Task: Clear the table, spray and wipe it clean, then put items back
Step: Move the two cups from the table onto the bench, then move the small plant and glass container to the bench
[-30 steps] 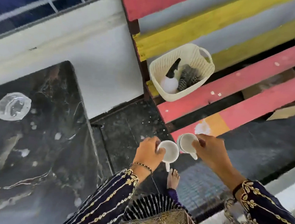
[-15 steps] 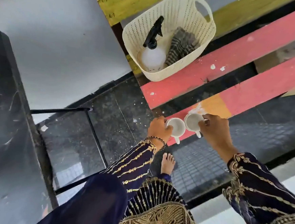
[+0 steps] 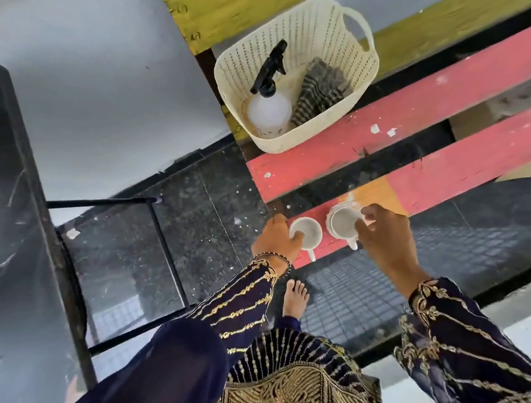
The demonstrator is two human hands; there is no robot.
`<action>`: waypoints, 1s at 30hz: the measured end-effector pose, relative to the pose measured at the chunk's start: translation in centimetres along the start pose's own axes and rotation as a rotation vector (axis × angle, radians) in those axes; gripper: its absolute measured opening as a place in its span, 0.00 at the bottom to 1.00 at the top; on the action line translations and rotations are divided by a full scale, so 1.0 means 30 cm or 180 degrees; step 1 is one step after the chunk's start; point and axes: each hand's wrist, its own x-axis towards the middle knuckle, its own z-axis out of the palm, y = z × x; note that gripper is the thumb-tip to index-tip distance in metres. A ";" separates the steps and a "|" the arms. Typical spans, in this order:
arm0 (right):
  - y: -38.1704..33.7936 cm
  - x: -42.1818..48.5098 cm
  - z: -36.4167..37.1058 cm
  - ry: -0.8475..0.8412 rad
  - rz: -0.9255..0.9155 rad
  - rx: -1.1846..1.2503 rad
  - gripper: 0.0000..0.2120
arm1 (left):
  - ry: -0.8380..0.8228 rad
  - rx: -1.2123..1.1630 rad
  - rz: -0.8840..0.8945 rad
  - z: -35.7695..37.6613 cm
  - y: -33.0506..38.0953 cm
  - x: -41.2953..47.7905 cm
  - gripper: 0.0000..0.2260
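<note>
Left grip (image 3: 278,239) pinches the left cup (image 3: 307,233) by its rim, right grip (image 3: 388,239) the right cup (image 3: 342,223), at the worktop (image 3: 450,171). Likely light, stiff, breakable; handles hold safest.

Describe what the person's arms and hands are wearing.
Both arms have long dark navy sleeves with gold embroidery. The left sleeve carries wavy gold stripes along its length, and the right sleeve has an ornate gold scrollwork cuff. A thin beaded bracelet circles the left wrist. The left hand and right hand are ungloved.

place: casual seating area, home or cafe unclear | evid: painted slat bench (image 3: 425,96) – dark tiled floor (image 3: 213,197) – marble-look table (image 3: 5,181)
</note>
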 end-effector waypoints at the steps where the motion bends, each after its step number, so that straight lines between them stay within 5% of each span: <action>1: -0.015 -0.014 -0.016 0.0013 -0.0008 -0.0071 0.14 | 0.0009 0.0124 -0.0015 -0.019 0.005 -0.015 0.20; 11: -0.421 -0.208 -0.148 -0.0066 -0.0687 0.0054 0.09 | 0.0544 0.0333 0.0355 -0.404 -0.038 -0.276 0.20; 16: -0.762 -0.342 -0.129 -0.0219 -0.1528 0.0261 0.09 | 0.1038 0.0065 0.0252 -0.664 -0.207 -0.433 0.19; 30: -1.660 -0.805 0.225 -0.0545 -0.3059 -0.0118 0.09 | 0.2485 -0.0519 -0.0309 -1.150 -1.010 -0.826 0.15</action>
